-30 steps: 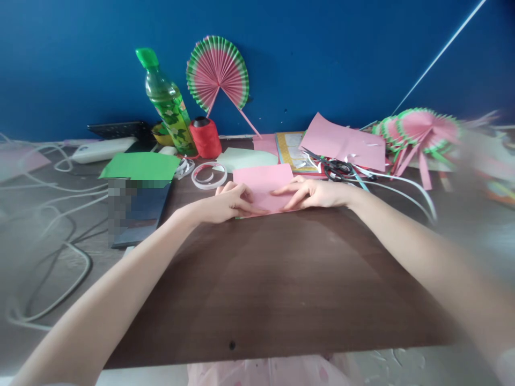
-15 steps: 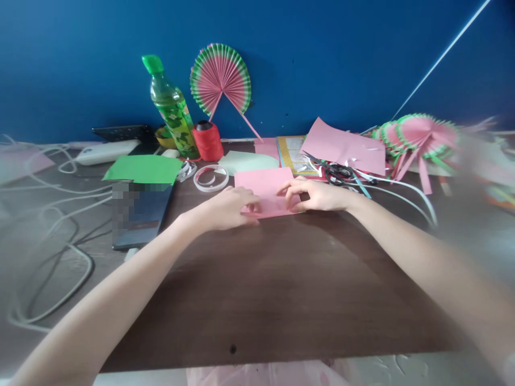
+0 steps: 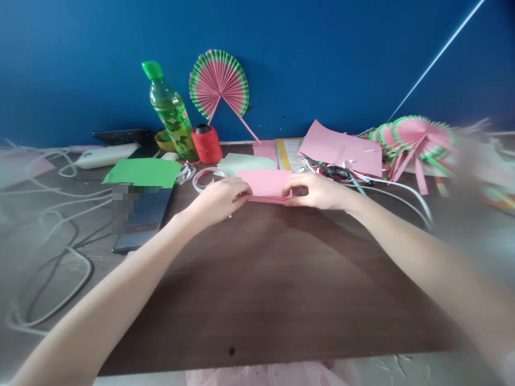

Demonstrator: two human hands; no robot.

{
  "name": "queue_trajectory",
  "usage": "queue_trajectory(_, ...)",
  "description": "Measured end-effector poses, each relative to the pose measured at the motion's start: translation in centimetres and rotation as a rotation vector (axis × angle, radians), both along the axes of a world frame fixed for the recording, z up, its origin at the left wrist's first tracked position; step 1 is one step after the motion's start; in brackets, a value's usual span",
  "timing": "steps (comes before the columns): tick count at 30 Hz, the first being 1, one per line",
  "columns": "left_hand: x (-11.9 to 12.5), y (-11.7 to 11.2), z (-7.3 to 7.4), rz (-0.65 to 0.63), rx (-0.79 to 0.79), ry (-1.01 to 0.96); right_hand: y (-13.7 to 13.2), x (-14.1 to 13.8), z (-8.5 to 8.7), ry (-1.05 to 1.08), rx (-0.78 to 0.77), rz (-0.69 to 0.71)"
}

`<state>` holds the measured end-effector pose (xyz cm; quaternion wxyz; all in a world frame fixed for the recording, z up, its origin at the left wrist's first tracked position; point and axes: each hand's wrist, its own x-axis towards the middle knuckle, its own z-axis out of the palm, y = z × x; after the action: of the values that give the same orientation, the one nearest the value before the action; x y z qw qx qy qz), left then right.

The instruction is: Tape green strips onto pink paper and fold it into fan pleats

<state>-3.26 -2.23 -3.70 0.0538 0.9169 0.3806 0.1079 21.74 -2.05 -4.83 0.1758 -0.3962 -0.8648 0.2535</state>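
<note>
A pink sheet of paper [image 3: 265, 183] is held at its two near corners at the back middle of the brown table. My left hand [image 3: 225, 197] pinches its left side between thumb and fingers. On the right side my right hand [image 3: 316, 190] grips it the same way, thumb below and fingers above. The near edge looks raised or folded over into a narrow strip. Behind my left hand lies a white roll of tape [image 3: 200, 181]. A pale green sheet [image 3: 245, 162] lies just beyond the pink one.
A green-capped bottle [image 3: 173, 118], a red thread spool [image 3: 207, 146] and a pink-green paper fan [image 3: 219, 80] stand by the blue wall. Left are a green sheet [image 3: 142, 170], a phone [image 3: 147, 214] and white cables [image 3: 86, 262]. Right are scissors [image 3: 336, 171] and more folded fans [image 3: 422, 134].
Both hands have closed on the pink paper's sides. Its near edge has lifted and moved away from me, so less of the sheet shows. A tiny white scrap now shows beside my left hand.
</note>
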Motion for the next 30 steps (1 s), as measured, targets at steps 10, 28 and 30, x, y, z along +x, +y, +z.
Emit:
queue_trajectory(10,-0.5,0.0,1.6,0.204,-0.143,-0.169,-0.7,0.3,1.7,0.077,0.080,-0.103)
queue_trajectory(28,-1.1,0.3,2.4,0.248,-0.441,-0.447,-0.4,1.1,2.8,0.293,-0.297,-0.193)
queue_trajectory(30,-1.1,0.5,1.7,0.222,-0.341,-0.283,-0.3,0.9,2.2,0.129,-0.213,-0.170)
